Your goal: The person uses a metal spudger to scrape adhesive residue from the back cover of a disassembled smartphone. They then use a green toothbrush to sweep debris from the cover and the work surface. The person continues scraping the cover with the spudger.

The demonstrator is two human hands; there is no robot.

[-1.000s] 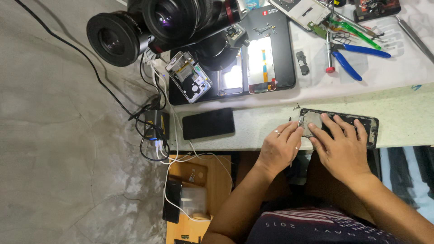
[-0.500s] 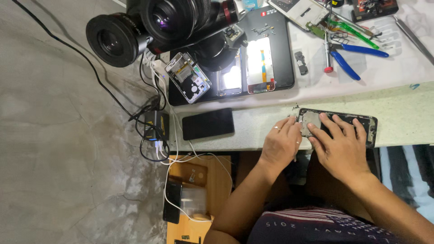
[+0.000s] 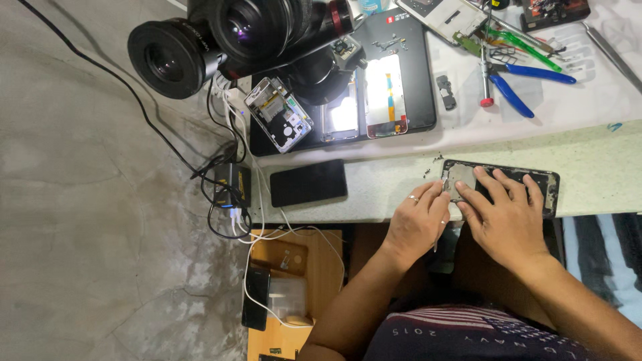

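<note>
A dark opened phone point(image 3: 545, 184) lies flat near the front edge of the pale speckled counter point(image 3: 602, 160). My right hand point(image 3: 508, 217) rests on it with fingers spread, pressing it down. My left hand point(image 3: 416, 224), with a ring on one finger, pinches a thin metal tool point(image 3: 444, 187) whose tip touches the phone's left end. The two hands sit side by side, thumbs almost touching.
A black phone point(image 3: 307, 182) lies face down left of my hands. Behind are a black mat point(image 3: 414, 80) with lit phone parts, an open phone frame point(image 3: 279, 114), large microscope lenses point(image 3: 200, 47), blue pliers point(image 3: 528, 83) and a screwdriver. Cables, a charger hub point(image 3: 231, 186) and a wooden stool point(image 3: 294, 287) are lower left.
Both hands stay on the opened phone at almost the same spot; the left fingers shift slightly around the tool.
</note>
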